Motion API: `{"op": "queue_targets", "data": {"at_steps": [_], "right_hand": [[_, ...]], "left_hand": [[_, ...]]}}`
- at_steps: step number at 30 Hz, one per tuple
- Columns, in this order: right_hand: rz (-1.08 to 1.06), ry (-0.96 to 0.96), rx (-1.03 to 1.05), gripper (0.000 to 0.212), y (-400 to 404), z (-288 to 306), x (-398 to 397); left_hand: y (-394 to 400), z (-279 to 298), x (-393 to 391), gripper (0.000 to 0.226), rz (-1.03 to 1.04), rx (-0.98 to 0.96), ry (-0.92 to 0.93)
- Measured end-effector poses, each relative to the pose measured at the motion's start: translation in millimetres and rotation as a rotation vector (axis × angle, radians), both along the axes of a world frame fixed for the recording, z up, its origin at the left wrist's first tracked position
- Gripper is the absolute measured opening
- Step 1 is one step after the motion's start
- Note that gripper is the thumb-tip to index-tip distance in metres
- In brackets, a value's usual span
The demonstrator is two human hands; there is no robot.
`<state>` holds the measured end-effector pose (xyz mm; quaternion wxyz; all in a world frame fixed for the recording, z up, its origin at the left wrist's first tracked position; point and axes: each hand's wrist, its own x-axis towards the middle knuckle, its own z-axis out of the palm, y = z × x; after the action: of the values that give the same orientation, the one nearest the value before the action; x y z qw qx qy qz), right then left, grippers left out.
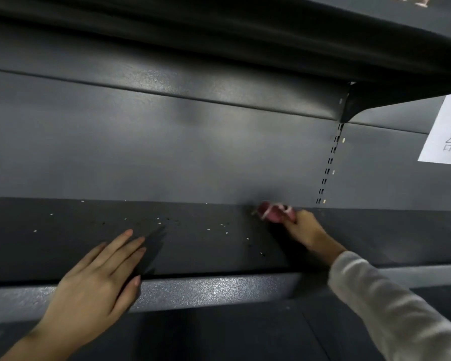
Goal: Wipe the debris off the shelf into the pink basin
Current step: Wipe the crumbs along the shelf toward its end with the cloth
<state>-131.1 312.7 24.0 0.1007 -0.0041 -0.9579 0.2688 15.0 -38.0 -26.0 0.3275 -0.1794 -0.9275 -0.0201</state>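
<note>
A dark grey metal shelf (63,246) runs across the view. Small pale and dark crumbs of debris (214,229) lie scattered over its middle and left. My right hand (307,229) is far back on the shelf, shut on a pink and white cloth (272,211) that is pressed where the shelf meets the back panel. My left hand (99,280) lies flat over the shelf's front edge, fingers spread and holding nothing. The pink basin is out of sight.
A shelf above (323,27) overhangs close to the work area. A slotted upright (328,168) rises on the back panel at right. A white paper sign (445,131) hangs at far right. A lower shelf (245,334) lies beneath the grey front lip (219,290).
</note>
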Motion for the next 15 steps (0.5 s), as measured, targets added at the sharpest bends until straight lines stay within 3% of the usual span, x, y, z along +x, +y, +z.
{"op": "queue_targets", "data": {"at_steps": [3, 8, 11, 15], "right_hand": [[-0.117, -0.041, 0.006, 0.033, 57.0, -0.2, 10.2], [0.006, -0.089, -0.164, 0.029, 74.1, -12.7, 19.0], [-0.001, 0.011, -0.018, 0.035, 57.6, -16.0, 19.6], [0.077, -0.151, 0.127, 0.049, 11.1, -17.0, 32.9]], "left_hand": [[-0.1, -1.3, 1.7, 0.072, 0.019, -0.001, 0.019], [0.1, -3.0, 1.3, 0.070, 0.010, -0.012, 0.023], [-0.1, -2.1, 1.9, 0.069, 0.005, -0.010, 0.015], [1.8, -1.7, 1.2, 0.070, -0.006, -0.013, 0.025]]}}
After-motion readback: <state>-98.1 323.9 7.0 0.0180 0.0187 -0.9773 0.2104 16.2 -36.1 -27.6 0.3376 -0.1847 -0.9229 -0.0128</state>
